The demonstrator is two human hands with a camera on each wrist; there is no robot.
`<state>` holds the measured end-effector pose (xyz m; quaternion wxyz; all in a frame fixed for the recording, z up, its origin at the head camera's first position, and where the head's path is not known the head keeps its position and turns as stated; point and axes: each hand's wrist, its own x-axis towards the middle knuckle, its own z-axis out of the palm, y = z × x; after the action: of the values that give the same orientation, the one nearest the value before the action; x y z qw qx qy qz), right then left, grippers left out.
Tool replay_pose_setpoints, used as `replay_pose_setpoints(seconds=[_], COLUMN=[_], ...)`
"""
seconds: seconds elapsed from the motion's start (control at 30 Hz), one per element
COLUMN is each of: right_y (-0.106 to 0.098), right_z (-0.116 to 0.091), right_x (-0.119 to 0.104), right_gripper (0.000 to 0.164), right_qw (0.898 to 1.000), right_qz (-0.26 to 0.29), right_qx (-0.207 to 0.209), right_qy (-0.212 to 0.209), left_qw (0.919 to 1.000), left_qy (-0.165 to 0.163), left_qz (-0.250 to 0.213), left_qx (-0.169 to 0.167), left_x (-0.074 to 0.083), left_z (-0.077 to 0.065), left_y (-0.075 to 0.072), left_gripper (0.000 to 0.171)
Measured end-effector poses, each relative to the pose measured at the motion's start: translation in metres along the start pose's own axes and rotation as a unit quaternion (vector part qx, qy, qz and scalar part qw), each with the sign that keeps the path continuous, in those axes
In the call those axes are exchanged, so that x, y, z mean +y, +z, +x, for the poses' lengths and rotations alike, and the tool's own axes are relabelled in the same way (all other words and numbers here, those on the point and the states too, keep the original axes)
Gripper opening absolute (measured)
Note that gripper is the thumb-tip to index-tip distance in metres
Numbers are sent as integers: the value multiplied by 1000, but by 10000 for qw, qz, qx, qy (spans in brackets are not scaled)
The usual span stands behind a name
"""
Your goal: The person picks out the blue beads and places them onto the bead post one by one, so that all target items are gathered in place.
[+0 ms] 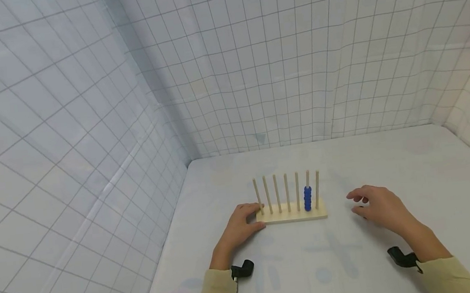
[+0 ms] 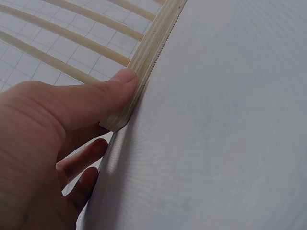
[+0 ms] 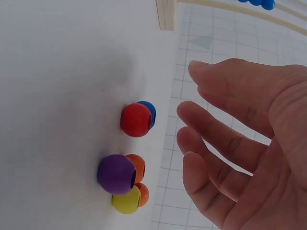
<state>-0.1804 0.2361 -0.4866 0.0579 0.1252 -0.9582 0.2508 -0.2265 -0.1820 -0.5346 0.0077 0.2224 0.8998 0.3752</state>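
A pale wooden peg rack [image 1: 291, 216] with several upright pegs stands on the table. A stack of dark blue beads [image 1: 307, 199] sits on its second peg from the right. At the rack's left end my left hand [image 1: 237, 227] grips the base, the thumb against the front edge, as the left wrist view also shows. My right hand [image 1: 381, 207] hovers to the right of the rack, fingers loosely bent, holding nothing. In the right wrist view, a red bead [image 3: 135, 120], a blue bead [image 3: 149, 114], a purple bead [image 3: 116, 174], a yellow bead [image 3: 126, 200] and orange beads [image 3: 138, 165] lie near its fingertips.
The white table [image 1: 291, 274] carries the rack near its middle. Behind it hangs a white grid-patterned sheet [image 1: 261, 67], with similar sheets at the left and right sides. Each wrist wears a small black device, the left device [image 1: 242, 269] and right device [image 1: 401, 258].
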Motion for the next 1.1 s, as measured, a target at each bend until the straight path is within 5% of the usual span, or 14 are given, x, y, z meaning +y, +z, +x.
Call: replay_pose_setpoints(seconds=[1.1], right_y=[8], right_z=[1], right_x=[6], right_gripper=[16], right_qw=[9977], right_qz=[-178], right_qx=[-575], right_qy=[299], left_qw=[9999], left_qy=[-32], left_qz=[-129], left_qx=[37], left_x=[2], left_z=[-1], left_y=[-1], left_gripper=[55])
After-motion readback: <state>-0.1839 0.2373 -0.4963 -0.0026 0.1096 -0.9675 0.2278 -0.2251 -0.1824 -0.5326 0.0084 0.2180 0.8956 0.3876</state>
